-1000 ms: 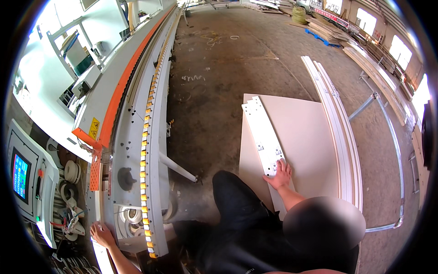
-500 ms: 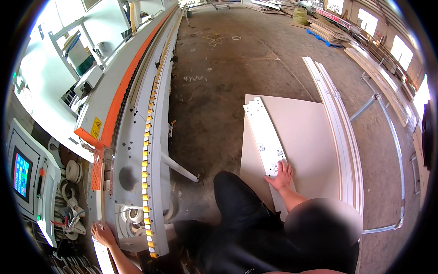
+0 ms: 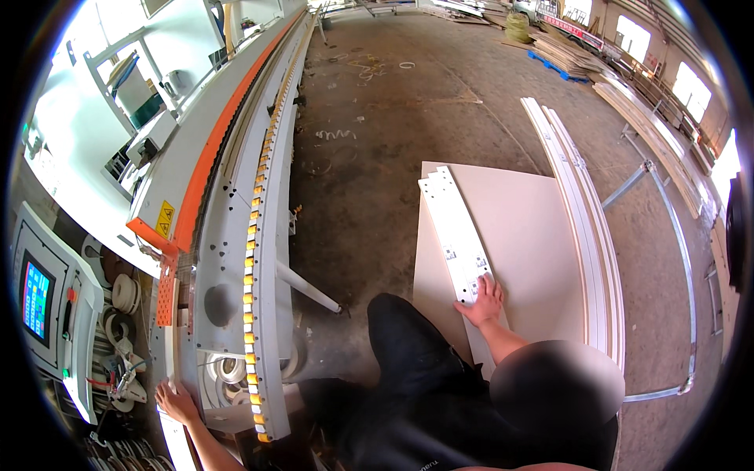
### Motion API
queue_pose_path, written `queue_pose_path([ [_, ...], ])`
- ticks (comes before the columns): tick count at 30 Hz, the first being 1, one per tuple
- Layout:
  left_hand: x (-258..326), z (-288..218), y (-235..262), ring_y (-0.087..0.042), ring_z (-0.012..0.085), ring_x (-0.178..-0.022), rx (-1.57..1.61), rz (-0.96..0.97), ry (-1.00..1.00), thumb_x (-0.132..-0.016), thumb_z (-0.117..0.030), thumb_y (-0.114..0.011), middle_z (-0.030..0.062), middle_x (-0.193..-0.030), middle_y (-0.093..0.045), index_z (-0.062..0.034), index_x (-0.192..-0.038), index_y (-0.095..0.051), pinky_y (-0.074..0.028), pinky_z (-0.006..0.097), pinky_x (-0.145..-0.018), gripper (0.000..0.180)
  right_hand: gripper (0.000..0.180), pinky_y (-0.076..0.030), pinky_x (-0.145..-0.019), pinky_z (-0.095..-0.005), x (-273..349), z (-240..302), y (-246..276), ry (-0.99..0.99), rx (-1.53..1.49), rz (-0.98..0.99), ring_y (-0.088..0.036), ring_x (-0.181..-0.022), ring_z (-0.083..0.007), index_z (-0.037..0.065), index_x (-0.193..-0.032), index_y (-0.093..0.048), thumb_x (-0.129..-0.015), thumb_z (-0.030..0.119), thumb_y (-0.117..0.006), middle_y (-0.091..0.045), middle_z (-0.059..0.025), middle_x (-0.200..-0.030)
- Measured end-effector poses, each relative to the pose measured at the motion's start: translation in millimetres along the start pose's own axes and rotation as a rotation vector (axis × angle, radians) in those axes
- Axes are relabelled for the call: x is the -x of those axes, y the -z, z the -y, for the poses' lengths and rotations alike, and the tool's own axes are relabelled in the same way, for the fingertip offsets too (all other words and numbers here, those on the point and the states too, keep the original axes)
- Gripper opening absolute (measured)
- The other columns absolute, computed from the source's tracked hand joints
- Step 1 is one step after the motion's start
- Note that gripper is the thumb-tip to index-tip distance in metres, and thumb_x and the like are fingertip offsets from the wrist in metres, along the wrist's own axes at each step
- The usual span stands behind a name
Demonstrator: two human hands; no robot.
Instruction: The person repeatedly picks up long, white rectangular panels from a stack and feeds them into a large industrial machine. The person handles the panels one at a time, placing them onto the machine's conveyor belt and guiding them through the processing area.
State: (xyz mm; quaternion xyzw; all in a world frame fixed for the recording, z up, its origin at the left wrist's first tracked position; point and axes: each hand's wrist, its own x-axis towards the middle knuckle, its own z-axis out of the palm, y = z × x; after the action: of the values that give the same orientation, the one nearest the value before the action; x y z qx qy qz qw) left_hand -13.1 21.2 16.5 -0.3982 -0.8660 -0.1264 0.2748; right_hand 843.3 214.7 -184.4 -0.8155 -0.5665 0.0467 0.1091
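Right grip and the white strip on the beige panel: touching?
Touching. The head view shows the right grip spread over the white strip, resting on its face, no gap visible.

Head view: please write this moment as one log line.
left hand: on white strip beside machine | right hand: on white boards | white boards: atop beige panel

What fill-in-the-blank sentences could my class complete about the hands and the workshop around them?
1. The right hand rests on narrow ____ boards, which lie over a larger panel.
2. The left hand is near one end of a long machine, whose bright stripe is ____.
3. The lit screen is on the person's ____ side.
4. Far off, the pallet beneath stacked sheets is ____.

Missing words: white; orange; left; blue.
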Motion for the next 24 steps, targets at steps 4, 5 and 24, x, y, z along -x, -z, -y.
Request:
queue_pose_path([
  [4,-0.1,9.5,-2.9,-0.063,0.0404,-0.129,-0.024,0.065,0.003,-0.104,-0.028,-0.069,0.0159,-0.133,-0.071,-0.0030,-0.127,-0.074,-0.049,0.052,-0.111,0.035,0.118,-0.024,-0.134,-0.0554,0.1,1.1,0.1,0.010,-0.001,-0.012,-0.031,-0.159,-0.0410,0.009,-0.165,-0.046,-0.074,0.072,-0.086,-0.036,-0.0082,-0.175],
  [5,-1.2,8.7,-3.9,-0.063,0.0402,-0.130,-0.030,0.049,0.006,-0.103,-0.029,-0.069,0.0157,-0.134,-0.071,-0.0034,-0.128,-0.074,-0.049,0.053,-0.111,0.036,0.118,-0.024,-0.134,-0.0554,0.2,0.8,-0.2,0.014,0.001,-0.022,-0.031,-0.159,-0.0410,0.009,-0.164,-0.047,-0.074,0.072,-0.087,-0.037,-0.0081,-0.174],
  [24,0.1,0.0,4.7,-0.063,0.0362,-0.130,-0.009,0.031,0.001,-0.098,-0.024,-0.075,0.0114,-0.133,-0.074,-0.0063,-0.120,-0.078,-0.049,0.050,-0.113,0.027,0.119,-0.024,-0.135,-0.0543,1.1,0.5,-0.7,-0.012,0.002,0.016,-0.030,-0.161,-0.0406,0.010,-0.167,-0.044,-0.074,0.072,-0.086,-0.035,-0.0068,-0.176],
])
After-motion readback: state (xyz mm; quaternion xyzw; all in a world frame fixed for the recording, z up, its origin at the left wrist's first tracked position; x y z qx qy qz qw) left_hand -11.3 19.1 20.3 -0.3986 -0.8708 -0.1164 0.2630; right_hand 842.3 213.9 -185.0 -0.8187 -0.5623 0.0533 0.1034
